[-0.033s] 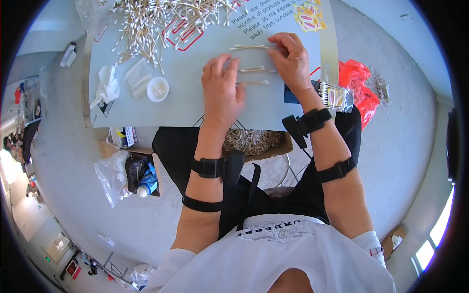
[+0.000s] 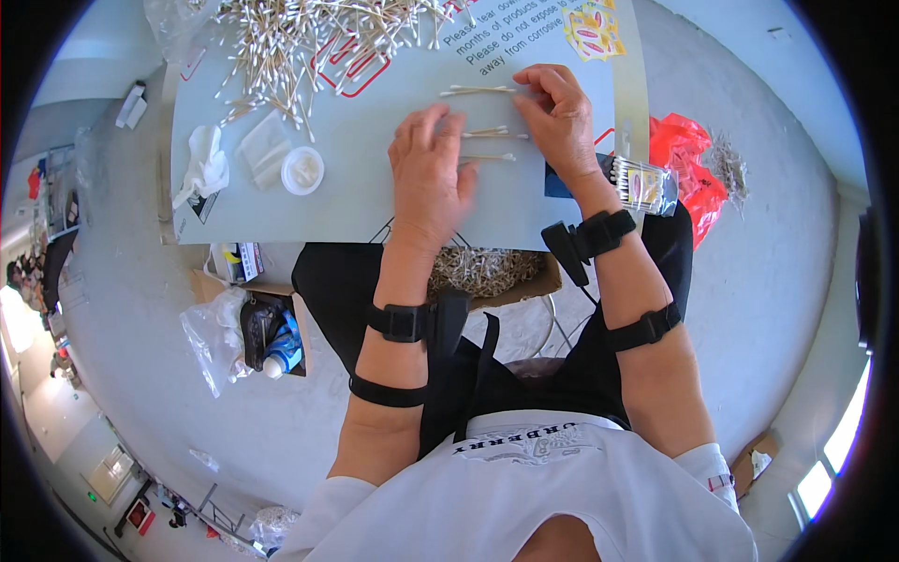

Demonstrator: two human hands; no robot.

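Note:
Three small groups of cotton swabs lie roughly level on the table between my hands: the far swabs (image 2: 478, 90), the middle swabs (image 2: 485, 132) and the near swabs (image 2: 492, 157). My left hand (image 2: 428, 169) is at their left ends, fingers loosely bent and thumb apart, slightly blurred. Nothing shows in its grasp. At the right end of the far swabs is my right hand (image 2: 562, 120), with thumb and forefinger apart around the tips; whether it touches them is hard to see. A big loose heap of cotton swabs (image 2: 309, 47) covers the far left of the table.
On the table (image 2: 356, 206) are a round white tub (image 2: 302, 171), a crumpled tissue (image 2: 204, 164), yellow stickers (image 2: 594, 30) and a clear pack of swabs (image 2: 644, 187) by my right wrist. A carton of swabs (image 2: 487, 273) sits below the near edge; a red bag (image 2: 682, 150) hangs right.
My left hand has shifted very slightly to the right. My right hand and the swabs look almost unchanged.

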